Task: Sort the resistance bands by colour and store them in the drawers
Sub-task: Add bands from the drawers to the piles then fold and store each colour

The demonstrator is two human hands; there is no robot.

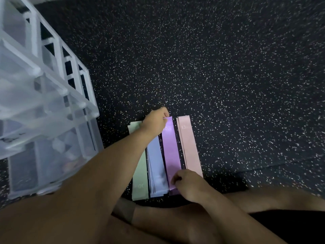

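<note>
Left edge of frame: translucent white drawer unit (pixel 44 95) on the floor, several drawers stacked. Lower drawers have something in them, but it's too blurred through the plastic to identify.

Lower centre: four band stacks flat on the floor, side by side and lengthwise away from the person, with narrow gaps between them.

- Green bands (pixel 139 175): leftmost stack, nearest the drawers. The left forearm crosses over the middle of it. Pale number printed at the near end, looks like 10.
- Left grip (pixel 155 120): reaches across the green and blue stacks to the far end of the row. Fingers are curled and pinch the far left corner of the top purple band.
- Blue bands (pixel 157 166): second stack, several layers fanned slightly at the near end. Far end is hidden under the left hand.
- Purple bands (pixel 171 152): third stack, "10" printed near the far end. The top band is held at both ends.
- Right grip (pixel 187 182): at the near end of the purple stack, closed on it, fingertips pinching the near edge of the top band. The hand also covers the near corner of the pink stack.
- Pink bands (pixel 190 148): rightmost stack, "15" printed near the far end, edges slightly offset. Neither hand holds it.

Centre to right: black rubber floor (pixel 228 67) with white flecks. A mat seam runs across at lower right.

Bottom of frame: the person's bare legs, folded, close to the near ends of the stacks.
</note>
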